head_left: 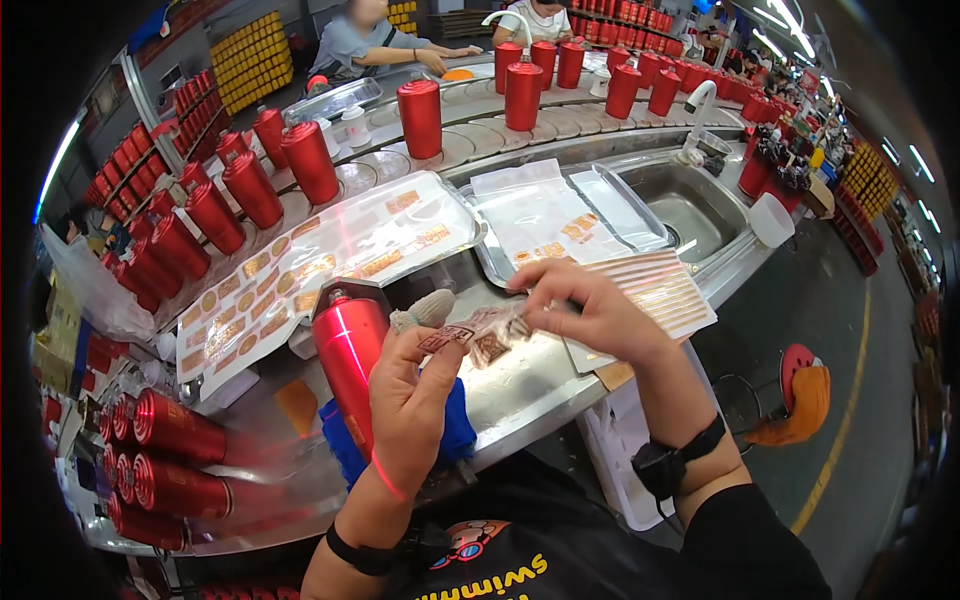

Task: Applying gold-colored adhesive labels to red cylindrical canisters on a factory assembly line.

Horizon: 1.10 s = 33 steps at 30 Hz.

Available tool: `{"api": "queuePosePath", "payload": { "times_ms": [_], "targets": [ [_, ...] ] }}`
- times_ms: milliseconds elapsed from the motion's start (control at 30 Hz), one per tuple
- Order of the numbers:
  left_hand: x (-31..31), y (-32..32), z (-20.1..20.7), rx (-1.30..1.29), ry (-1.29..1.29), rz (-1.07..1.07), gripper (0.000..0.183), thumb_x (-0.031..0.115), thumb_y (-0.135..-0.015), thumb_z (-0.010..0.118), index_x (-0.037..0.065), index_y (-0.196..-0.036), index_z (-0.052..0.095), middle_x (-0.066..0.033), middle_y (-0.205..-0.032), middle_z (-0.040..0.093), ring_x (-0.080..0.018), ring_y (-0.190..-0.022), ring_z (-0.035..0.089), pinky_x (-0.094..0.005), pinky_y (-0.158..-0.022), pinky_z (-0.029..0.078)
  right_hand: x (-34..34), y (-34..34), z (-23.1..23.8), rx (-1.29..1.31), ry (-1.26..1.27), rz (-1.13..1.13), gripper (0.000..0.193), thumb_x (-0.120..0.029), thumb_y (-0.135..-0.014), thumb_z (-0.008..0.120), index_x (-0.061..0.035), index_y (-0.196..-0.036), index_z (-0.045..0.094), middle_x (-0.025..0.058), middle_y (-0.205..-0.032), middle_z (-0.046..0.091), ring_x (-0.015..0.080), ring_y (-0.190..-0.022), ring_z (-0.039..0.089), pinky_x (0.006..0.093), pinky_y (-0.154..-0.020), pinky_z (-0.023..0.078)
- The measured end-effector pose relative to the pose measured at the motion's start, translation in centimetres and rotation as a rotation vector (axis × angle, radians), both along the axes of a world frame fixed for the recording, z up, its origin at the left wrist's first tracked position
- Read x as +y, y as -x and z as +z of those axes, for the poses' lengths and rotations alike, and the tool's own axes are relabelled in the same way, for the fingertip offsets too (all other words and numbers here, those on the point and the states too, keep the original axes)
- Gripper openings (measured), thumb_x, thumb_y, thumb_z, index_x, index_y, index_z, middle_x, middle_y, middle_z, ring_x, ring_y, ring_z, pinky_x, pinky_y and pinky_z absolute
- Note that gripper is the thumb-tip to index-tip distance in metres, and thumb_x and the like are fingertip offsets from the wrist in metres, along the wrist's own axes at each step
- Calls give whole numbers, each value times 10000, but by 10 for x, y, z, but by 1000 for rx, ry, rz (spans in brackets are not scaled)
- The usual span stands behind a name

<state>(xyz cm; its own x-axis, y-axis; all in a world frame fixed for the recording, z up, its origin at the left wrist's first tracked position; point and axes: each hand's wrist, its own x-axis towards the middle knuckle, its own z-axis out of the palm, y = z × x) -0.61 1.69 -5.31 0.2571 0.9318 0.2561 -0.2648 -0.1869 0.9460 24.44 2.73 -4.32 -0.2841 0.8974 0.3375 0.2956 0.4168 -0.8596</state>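
Observation:
My left hand (pixel 412 390) is closed in a pinch on a small decal (pixel 450 338) with dark red print. Clear, crinkled film (pixel 495 338) stretches from it towards my right hand (pixel 600 312), whose thumb and bent fingers close on the film's far end. Left of my left hand, a glossy red bottle (pixel 350 340) leans in a dark holder, a red laser line running down it. Blue cloth (pixel 458 425) lies beneath the bottle. A beige, wadded cloth or sponge (pixel 428 310) sits just behind my left fingers.
Decal sheets (pixel 270 290) lie behind the bottle; a tray (pixel 490 262) holds another sheet. A striped sheet (pixel 655 300) lies beneath my right forearm. Beyond are a sink (pixel 690 205) and a conveyor (pixel 460 160) with red bottles. More bottles (pixel 180 430) lie at left. Two people sit across.

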Motion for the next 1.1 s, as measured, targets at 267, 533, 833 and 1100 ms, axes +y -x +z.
{"api": "queuePosePath", "payload": {
  "times_ms": [267, 533, 833, 1100],
  "targets": [
    [2, 0, 1, 80, -67, -7, 133, 68, -982, 595, -36, -1030, 661, -94, -1091, 618, -151, -1002, 579, -278, -896, 437, 85, -138, -66, -779, 211, -783, 275, -285, -937, 692, -47, -1071, 710, 162, -1166, 658, 302, -1072, 611, 408, -891, 508],
    [7, -3, 15, 566, -506, 184, 107, 81, -867, 661, -2, -928, 691, -243, -1138, 625, -387, -1135, 560, -436, -995, 417, 45, -83, -20, -789, -214, -550, 325, -249, -940, 681, -83, -1219, 675, 186, -1323, 565, 396, -1195, 546, 487, -990, 483],
    [6, 4, 19, 858, -760, 247, 149, 89, -807, 699, 1, -923, 671, -314, -1232, 615, -483, -1228, 504, -517, -1085, 344, -6, 36, 31, -488, -398, 27, 196, -123, -841, 784, -45, -988, 682, 169, -1312, 561, 367, -1202, 544, 435, -1004, 447],
    [7, 16, 26, 956, -790, 296, 142, 86, -798, 702, 8, -909, 663, -268, -1263, 616, -441, -1276, 473, -521, -1104, 311, -6, 62, 44, -440, -475, 15, 179, -60, -795, 775, -37, -920, 649, 154, -1259, 570, 376, -1195, 528, 455, -1017, 425]
  ]
}}
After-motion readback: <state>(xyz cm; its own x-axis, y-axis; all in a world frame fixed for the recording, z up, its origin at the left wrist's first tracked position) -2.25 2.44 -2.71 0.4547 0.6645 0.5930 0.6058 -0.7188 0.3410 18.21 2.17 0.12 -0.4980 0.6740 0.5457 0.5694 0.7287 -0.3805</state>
